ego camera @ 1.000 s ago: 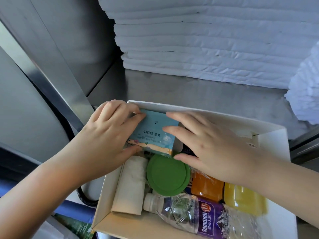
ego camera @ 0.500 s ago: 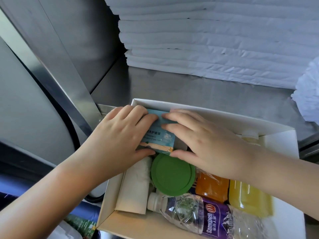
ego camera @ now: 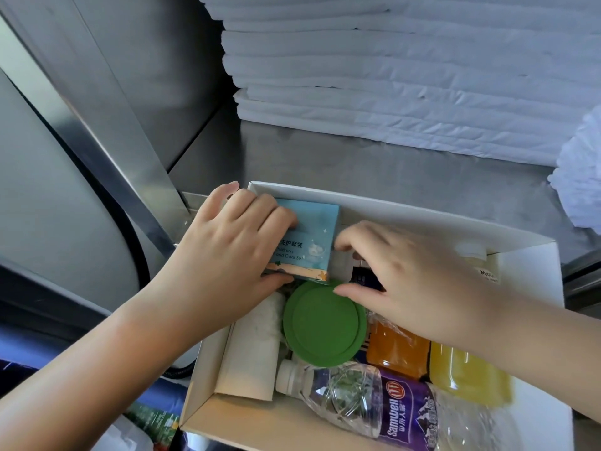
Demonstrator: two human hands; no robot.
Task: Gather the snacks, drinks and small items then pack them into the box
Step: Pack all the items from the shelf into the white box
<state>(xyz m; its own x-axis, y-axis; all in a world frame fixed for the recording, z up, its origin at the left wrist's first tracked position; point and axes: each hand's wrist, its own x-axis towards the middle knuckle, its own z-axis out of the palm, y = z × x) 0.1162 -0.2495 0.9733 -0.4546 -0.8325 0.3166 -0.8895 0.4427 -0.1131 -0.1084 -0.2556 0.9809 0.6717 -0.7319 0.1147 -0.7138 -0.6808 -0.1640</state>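
A white cardboard box (ego camera: 406, 208) sits on a steel counter. In its far left corner lies a small blue care-set carton (ego camera: 313, 237). My left hand (ego camera: 227, 245) grips that carton, fingers over its top and thumb under its near edge. My right hand (ego camera: 413, 271) hovers just right of the carton, fingers curled loosely, fingertips near its right side and above a dark item (ego camera: 361, 276). Below lie a green round lid (ego camera: 325, 325), a beige rolled cloth (ego camera: 257, 346), a purple-labelled water bottle (ego camera: 374, 402), an orange pouch (ego camera: 396, 349) and a yellow drink (ego camera: 468, 375).
A tall stack of white folded linen (ego camera: 406, 86) fills the back of the steel counter (ego camera: 325, 157). More white material (ego camera: 582, 170) bulges at the right edge. A slanted steel frame (ego camera: 107, 144) and a black hose (ego camera: 136, 255) run along the left.
My right hand has slid off the blue carton's top to its right side. My left hand still holds the carton, now lying flatter in the box corner.
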